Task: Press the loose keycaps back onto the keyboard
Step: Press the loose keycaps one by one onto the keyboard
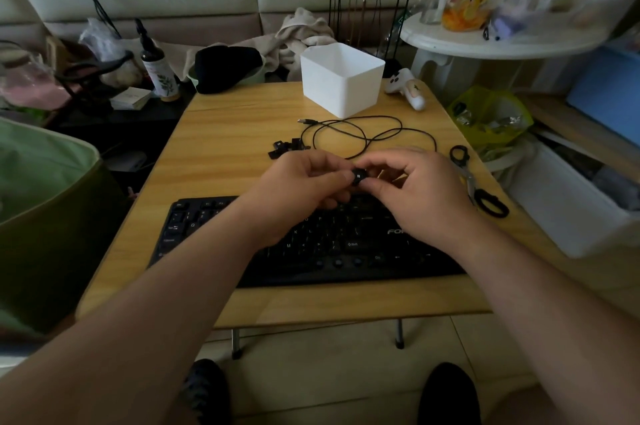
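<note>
A black keyboard lies across the front of the wooden table, partly covered by my forearms. Above its top row, both hands meet around one small black keycap with a white mark on its face. My left hand pinches the keycap from the left with thumb and fingertips. My right hand pinches it from the right. A small heap of loose black keycaps lies on the table just beyond my left hand.
The keyboard's black cable coils behind my hands. A white plastic box stands at the back of the table, a white controller to its right. Black-handled scissors lie near the right edge.
</note>
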Demonstrator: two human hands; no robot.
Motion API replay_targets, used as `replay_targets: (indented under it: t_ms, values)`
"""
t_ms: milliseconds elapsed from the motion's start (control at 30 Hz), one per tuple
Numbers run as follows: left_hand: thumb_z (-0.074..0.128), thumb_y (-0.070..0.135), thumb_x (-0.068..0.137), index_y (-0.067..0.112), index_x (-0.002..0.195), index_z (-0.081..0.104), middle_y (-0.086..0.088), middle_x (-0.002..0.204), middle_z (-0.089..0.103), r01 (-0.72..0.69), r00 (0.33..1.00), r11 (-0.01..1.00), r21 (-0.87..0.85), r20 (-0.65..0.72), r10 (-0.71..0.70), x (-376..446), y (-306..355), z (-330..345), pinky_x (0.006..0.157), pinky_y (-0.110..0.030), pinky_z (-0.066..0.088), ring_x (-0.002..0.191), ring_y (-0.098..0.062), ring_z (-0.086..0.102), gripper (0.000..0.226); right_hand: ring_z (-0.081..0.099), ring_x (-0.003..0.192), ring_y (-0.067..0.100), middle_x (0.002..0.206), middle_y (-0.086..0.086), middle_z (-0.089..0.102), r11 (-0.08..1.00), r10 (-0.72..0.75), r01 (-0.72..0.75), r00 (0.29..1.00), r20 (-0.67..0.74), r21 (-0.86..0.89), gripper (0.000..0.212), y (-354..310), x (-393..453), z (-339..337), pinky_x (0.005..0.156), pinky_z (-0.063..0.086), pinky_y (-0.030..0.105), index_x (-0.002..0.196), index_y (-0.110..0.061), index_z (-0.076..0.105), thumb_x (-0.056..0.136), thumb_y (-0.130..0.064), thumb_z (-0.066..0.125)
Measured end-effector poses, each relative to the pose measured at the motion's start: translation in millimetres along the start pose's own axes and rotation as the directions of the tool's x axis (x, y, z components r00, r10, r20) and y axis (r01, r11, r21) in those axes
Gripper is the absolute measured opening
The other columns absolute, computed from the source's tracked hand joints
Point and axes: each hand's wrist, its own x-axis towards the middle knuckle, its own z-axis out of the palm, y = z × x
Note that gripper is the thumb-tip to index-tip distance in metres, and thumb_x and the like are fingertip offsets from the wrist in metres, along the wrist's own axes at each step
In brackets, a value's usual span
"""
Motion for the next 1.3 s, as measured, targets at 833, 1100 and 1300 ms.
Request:
replay_targets:
  t_ms: [833, 1100, 1300]
  values:
    - [0.068, 0.003, 0.093, 0.003, 0.105, 0.056, -0.015, 0.088, 0.077, 0.017, 0.999, 1.0, -0.011, 0.038, -0.016, -51, -4, -10, 0.081, -0.03, 0.06, 0.084, -0.019, 0.073, 0.017, 0.062, 0.098, -0.002, 0.104, -0.019, 0.066, 0.995, -0.1, 0.101, 0.973, 0.207, 0.008, 0.03, -24, -16, 9, 0.083, 0.052, 0.016, 0.113, -0.03, 0.078, 0.085, -0.021, 0.082]
    - [0.068, 0.022, 0.098, 0.015, 0.105, 0.068, -0.007, 0.087, 0.078, 0.019, 0.999, 0.976, 0.219, -0.037, -0.011, -51, 0, -12, 0.078, -0.035, 0.056, 0.082, -0.019, 0.071, 0.01, 0.061, 0.086, -0.005, 0.099, -0.018, 0.068, 0.995, -0.083, 0.093, 0.98, 0.183, -0.048, 0.028, -21, -18, 8, 0.076, 0.048, 0.011, 0.109, -0.03, 0.079, 0.083, -0.024, 0.086]
    - [0.074, 0.013, 0.094, 0.019, 0.106, 0.071, -0.003, 0.083, 0.078, 0.027, 0.999, 0.965, 0.261, -0.048, -0.015, -54, 0, -5, 0.07, -0.019, 0.055, 0.076, -0.011, 0.072, 0.014, 0.06, 0.082, -0.003, 0.092, -0.023, 0.062, 0.998, -0.029, 0.044, 0.967, 0.252, -0.055, 0.028, -17, -31, 6, 0.07, 0.046, 0.011, 0.108, -0.033, 0.078, 0.082, -0.03, 0.087]
